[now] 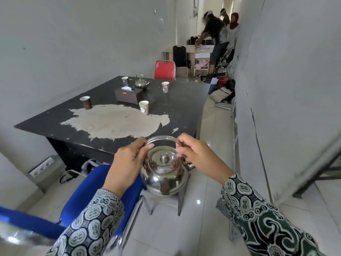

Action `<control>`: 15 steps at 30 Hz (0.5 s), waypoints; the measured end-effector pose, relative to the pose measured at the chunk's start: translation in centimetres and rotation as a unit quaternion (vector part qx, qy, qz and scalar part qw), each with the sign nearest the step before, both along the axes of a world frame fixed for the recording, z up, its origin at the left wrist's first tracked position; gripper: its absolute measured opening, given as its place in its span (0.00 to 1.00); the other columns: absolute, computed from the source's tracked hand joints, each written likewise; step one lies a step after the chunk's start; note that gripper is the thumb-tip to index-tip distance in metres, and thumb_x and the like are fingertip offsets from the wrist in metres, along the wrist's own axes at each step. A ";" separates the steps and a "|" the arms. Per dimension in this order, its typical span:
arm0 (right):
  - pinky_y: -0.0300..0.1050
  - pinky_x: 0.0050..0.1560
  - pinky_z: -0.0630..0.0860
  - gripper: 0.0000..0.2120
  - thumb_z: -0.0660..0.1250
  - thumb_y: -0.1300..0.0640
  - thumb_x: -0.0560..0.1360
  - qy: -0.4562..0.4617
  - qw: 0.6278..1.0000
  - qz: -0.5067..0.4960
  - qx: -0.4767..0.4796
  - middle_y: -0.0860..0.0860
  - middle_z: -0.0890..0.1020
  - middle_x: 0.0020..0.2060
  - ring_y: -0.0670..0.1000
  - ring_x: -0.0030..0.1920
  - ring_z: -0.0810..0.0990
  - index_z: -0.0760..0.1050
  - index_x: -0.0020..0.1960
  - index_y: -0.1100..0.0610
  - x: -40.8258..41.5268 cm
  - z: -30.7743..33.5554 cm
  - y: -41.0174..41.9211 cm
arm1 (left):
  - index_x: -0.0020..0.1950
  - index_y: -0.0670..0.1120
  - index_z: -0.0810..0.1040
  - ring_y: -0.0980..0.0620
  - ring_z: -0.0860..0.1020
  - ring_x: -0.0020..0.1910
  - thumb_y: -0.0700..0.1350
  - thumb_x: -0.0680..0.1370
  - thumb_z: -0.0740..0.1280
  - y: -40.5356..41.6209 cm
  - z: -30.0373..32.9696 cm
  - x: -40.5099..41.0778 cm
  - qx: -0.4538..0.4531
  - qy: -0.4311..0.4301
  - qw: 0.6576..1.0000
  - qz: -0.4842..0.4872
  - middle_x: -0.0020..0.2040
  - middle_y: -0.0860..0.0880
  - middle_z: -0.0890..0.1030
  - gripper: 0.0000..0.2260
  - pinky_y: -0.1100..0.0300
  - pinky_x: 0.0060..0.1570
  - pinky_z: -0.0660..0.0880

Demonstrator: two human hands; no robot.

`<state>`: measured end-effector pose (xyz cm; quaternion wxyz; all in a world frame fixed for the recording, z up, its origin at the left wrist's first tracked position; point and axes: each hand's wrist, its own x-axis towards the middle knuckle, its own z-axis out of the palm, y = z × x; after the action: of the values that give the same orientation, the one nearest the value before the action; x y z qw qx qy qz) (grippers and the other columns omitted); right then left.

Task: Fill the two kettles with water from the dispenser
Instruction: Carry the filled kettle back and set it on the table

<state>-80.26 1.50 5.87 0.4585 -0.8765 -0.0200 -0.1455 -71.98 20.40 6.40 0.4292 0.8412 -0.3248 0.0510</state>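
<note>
Polished steel fills the middle of the view: 1 kettle (164, 172) hangs in the air just off the near right corner of the black table (180, 106), above the pale floor tiles (206, 215) and beside a blue chair (86, 193). Both hands are closed on its thin wire handle (160, 138), the left hand (127, 167) pinching the left end of the loop and the right hand (197, 156) pinching the right end, so the pot swings between them with its lid (163, 161) on and its short spout (190, 165) pointing right.

No dispenser is in view, so I judge this a carrying step. To do it well, keep the 2 grips level so the pot does not tip toward the spout, and mind the loose-looking domed lid with its small knob; it will probably have to come off before filling.

The steel is mirror-bright, round-bellied and smooth, likely slippery when wet. The handle is a narrow hoop that would bite into the fingers once the pot is heavy.

The second kettle (141, 83) stands near the far edge of the table, just behind a dark tissue box (128, 96). 4 paper cups are spread around them. The black tabletop has peeled to a large pale, rough patch (114, 122) near its front edge.
</note>
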 end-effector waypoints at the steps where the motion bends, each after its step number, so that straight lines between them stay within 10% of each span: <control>1: 0.39 0.35 0.66 0.06 0.60 0.58 0.77 0.003 1.000 0.002 0.006 0.46 0.74 0.32 0.43 0.29 0.68 0.67 0.41 0.54 1.6 -0.2 -1.1 | 0.40 0.47 0.71 0.45 0.78 0.32 0.61 0.73 0.56 -1.1 0.1 1.7 0.007 -0.003 1.000 -0.003 0.31 0.44 0.79 0.18 0.47 0.37 0.77; 15: 0.51 0.41 0.72 0.05 0.62 0.59 0.76 0.040 0.999 0.029 -0.008 0.61 0.79 0.39 0.59 0.39 0.75 0.70 0.45 0.60 24.6 -2.3 -14.0 | 0.44 0.47 0.70 0.42 0.78 0.37 0.50 0.79 0.59 -13.6 -2.3 24.6 0.087 0.056 0.995 -0.010 0.35 0.44 0.80 0.08 0.43 0.43 0.77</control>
<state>-55.70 -12.47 3.56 0.4562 -0.8842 -0.0287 -0.0968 -47.39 6.84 4.14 0.3727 0.8735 -0.3121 -0.0284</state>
